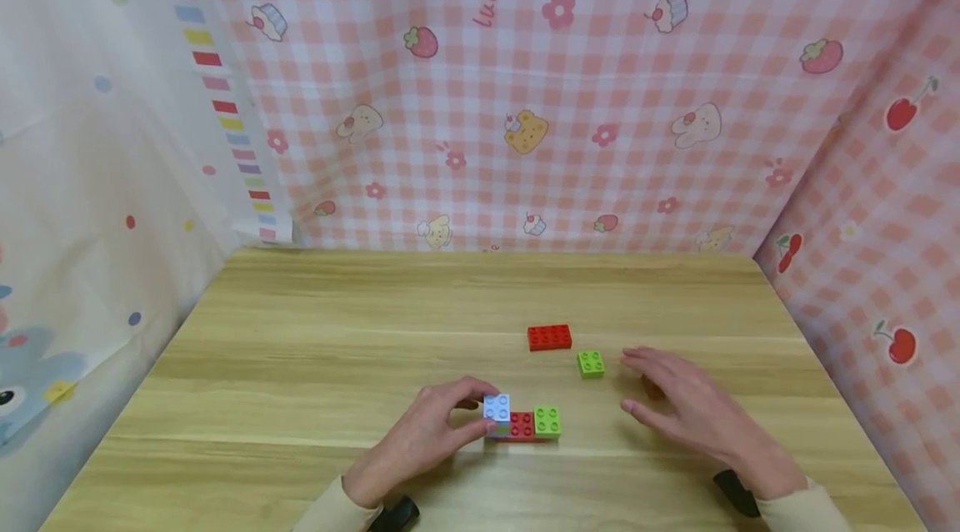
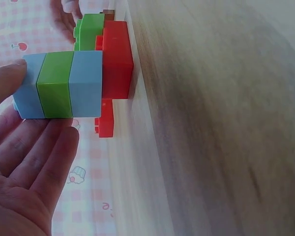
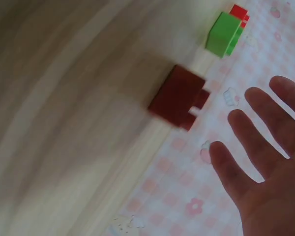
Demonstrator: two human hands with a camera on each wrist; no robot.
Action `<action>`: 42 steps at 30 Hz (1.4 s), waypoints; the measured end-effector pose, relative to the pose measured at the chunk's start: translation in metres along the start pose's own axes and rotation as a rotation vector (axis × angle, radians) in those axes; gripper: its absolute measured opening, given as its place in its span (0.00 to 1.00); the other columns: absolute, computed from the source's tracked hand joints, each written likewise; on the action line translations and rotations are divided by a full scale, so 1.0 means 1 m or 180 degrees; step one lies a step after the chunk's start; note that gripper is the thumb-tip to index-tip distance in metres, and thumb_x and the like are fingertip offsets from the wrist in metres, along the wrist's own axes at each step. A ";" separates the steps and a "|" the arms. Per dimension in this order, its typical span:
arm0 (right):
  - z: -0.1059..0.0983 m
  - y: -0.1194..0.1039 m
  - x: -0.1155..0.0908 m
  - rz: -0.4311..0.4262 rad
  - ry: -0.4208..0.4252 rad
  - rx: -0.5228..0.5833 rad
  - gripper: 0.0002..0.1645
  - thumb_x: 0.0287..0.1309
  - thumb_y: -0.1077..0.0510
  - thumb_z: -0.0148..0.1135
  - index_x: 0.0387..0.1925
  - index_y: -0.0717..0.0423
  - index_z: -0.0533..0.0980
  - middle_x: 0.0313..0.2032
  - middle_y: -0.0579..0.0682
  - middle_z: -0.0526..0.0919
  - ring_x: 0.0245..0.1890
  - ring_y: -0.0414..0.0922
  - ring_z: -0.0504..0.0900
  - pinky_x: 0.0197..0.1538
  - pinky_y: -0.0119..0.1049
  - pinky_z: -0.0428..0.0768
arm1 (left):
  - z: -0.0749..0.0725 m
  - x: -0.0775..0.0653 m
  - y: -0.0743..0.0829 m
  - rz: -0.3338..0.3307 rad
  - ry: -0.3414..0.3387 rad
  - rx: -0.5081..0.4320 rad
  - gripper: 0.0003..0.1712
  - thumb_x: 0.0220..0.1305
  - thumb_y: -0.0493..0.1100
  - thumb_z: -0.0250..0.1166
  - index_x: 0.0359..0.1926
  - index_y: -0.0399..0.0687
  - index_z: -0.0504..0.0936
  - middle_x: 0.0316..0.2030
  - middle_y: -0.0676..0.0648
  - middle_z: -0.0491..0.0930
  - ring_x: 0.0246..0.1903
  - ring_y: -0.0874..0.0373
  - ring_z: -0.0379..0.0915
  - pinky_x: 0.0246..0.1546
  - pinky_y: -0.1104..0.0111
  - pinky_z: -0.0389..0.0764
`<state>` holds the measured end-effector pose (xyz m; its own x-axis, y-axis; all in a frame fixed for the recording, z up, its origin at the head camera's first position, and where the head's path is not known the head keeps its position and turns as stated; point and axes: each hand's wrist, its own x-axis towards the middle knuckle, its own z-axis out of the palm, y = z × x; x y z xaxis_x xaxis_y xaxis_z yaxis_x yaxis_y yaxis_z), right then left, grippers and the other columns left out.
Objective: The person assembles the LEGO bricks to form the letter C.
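A long red brick [image 1: 522, 427] lies near the table's front, with a green brick [image 1: 547, 422] on its right end. On its left end rises a short tower of a light blue brick [image 2: 86, 83], a green brick [image 2: 55, 84] and another light blue brick [image 1: 497, 407] on top. My left hand [image 1: 427, 424] pinches this tower at its top, between thumb and fingers. To the right, my right hand [image 1: 686, 403] hovers with spread fingers and holds nothing. A reddish-brown brick [image 3: 178, 97] sits below it, mostly hidden by the hand in the head view.
Behind the build, a second long red brick [image 1: 549, 338] and a loose green brick [image 1: 591, 364] lie on the wooden table [image 1: 337, 323]. A pink checked curtain [image 1: 480, 98] hangs along the table's back edge, and more cloth hangs at both sides.
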<state>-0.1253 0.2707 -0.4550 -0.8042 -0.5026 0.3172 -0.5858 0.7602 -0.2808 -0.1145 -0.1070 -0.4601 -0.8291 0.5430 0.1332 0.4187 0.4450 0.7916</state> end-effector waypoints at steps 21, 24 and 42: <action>-0.005 0.037 -0.013 0.0484 -0.0526 0.0116 0.36 0.59 0.49 0.77 0.65 0.58 0.76 0.63 0.61 0.79 0.61 0.62 0.78 0.61 0.62 0.77 | 0.001 0.000 -0.001 0.0039 0.0001 -0.0001 0.16 0.71 0.46 0.69 0.56 0.47 0.82 0.51 0.52 0.85 0.51 0.59 0.82 0.55 0.63 0.83; -0.005 0.039 -0.013 0.0511 -0.0574 0.0100 0.35 0.59 0.50 0.76 0.65 0.58 0.76 0.62 0.61 0.80 0.60 0.62 0.79 0.60 0.62 0.78 | 0.001 0.000 0.000 0.0018 0.0002 0.0008 0.16 0.71 0.45 0.70 0.56 0.47 0.82 0.52 0.52 0.86 0.51 0.59 0.82 0.55 0.64 0.83; -0.005 0.036 -0.010 0.0354 -0.0293 -0.0049 0.23 0.59 0.58 0.75 0.55 0.59 0.82 0.48 0.51 0.86 0.49 0.52 0.85 0.53 0.54 0.83 | 0.001 -0.001 0.000 0.0062 0.0051 -0.0010 0.16 0.70 0.42 0.70 0.56 0.46 0.82 0.51 0.51 0.86 0.50 0.59 0.82 0.54 0.65 0.84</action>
<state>-0.1384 0.3053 -0.4633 -0.8704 -0.4499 0.2001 -0.4914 0.8192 -0.2955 -0.1136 -0.1068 -0.4606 -0.8266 0.5402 0.1582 0.4337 0.4321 0.7907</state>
